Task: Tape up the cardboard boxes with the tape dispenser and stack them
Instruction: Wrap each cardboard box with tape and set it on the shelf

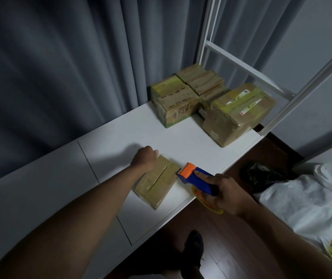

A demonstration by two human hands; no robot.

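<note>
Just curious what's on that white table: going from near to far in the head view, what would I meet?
Small flat box held by the left hand, with the tape dispenser beside it in the right hand → large box at the table's edge → printed box → boxes at the back.

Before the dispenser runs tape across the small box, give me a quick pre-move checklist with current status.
1. Left hand steadies the small box at its far end: ok.
2. Right hand grips the tape dispenser: ok.
3. Dispenser's orange head at the box's right edge: ok; contact cannot tell.
4. Box flaps closed, centre seam showing: ok.
5. Tape end free and ready: cannot tell.
6. Space on the white table ahead of the box: ok; the other boxes sit further back.
</note>
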